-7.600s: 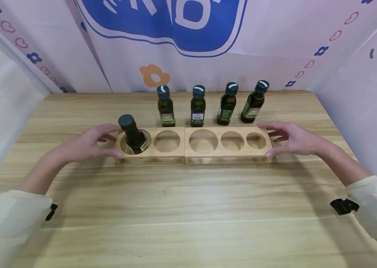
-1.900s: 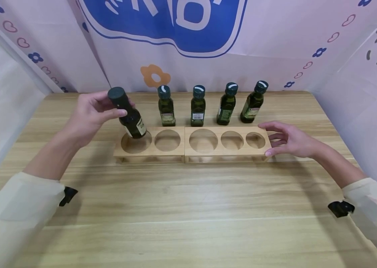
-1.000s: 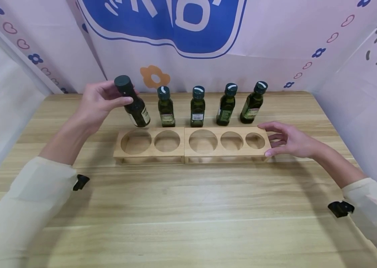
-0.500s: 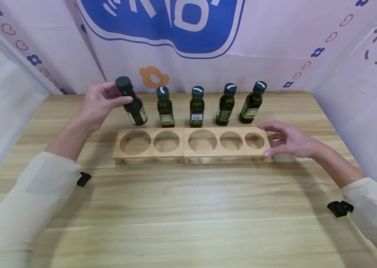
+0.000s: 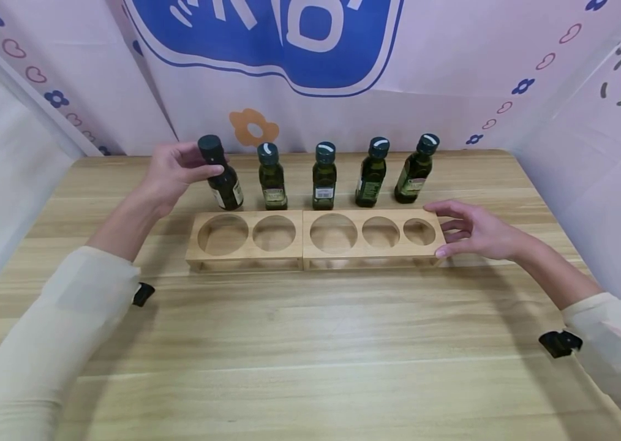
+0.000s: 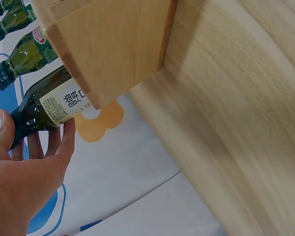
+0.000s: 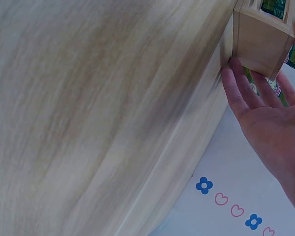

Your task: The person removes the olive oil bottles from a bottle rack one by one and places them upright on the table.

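My left hand (image 5: 169, 174) holds a dark glass bottle (image 5: 226, 190) by its neck, thumb on the near side. The bottle stands nearly upright behind the left end of the wooden rack (image 5: 250, 254); its base appears at the tabletop, though contact is hard to tell. In the left wrist view, a pale label (image 6: 66, 102) faces out, with fingers under the bottle. My right hand (image 5: 476, 233) grips the rack's right end, thumb at the front corner and forefinger at the back corner. The rack's round holes of differing sizes hold nothing.
Several small green bottles with dark caps, such as the one nearest the held bottle (image 5: 274, 184), stand in a row behind the rack. A printed cloth backdrop (image 5: 426, 67) rises at the table's back edge. Wooden tabletop (image 5: 310, 349) stretches in front of the rack.
My left hand left the rack's end, lifted the dark bottle out of the leftmost hole and carried it behind the rack, then lowered it slightly. My right hand has stayed at the rack's end.
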Tool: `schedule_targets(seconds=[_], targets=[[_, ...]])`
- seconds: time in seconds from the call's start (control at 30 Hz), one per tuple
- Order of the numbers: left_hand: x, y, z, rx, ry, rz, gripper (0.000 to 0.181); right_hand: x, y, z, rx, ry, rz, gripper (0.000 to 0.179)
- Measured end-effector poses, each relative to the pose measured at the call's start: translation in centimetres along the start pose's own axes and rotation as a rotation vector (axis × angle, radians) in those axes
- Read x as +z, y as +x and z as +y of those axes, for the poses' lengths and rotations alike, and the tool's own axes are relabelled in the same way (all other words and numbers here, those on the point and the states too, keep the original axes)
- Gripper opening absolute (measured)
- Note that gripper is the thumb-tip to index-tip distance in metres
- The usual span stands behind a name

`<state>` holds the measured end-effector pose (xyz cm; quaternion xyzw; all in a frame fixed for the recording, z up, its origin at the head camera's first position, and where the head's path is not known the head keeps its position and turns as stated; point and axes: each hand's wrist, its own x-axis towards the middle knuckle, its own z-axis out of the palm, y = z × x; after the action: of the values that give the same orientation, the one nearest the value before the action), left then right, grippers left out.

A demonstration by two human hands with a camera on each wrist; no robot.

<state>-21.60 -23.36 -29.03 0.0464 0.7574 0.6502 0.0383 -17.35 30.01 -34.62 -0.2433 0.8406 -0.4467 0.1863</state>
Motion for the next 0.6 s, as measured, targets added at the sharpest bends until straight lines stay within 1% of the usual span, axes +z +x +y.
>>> schedule_targets(seconds=[0.17,0.27,0.43,0.6], targets=[[0.0,0.2,-0.3,-0.025,0.046,0.003,0.021,-0.1,0.0,0.0,0.005,-0.004,-0.002,0.082],[-0.1,0.4,-0.5,-0.038,0.037,0.005,0.021,-0.1,0.0,0.0,0.003,-0.005,-0.002,0.082],[-0.2,0.6,-1.0,-0.037,-0.021,0.006,0.022,-0.1,-0.1,0.0,0.0,-0.006,-0.001,0.082],[-0.2,0.8,-1.4,-0.043,-0.03,0.001,0.022,0.0,0.0,0.2,-0.003,-0.003,0.001,0.082]])
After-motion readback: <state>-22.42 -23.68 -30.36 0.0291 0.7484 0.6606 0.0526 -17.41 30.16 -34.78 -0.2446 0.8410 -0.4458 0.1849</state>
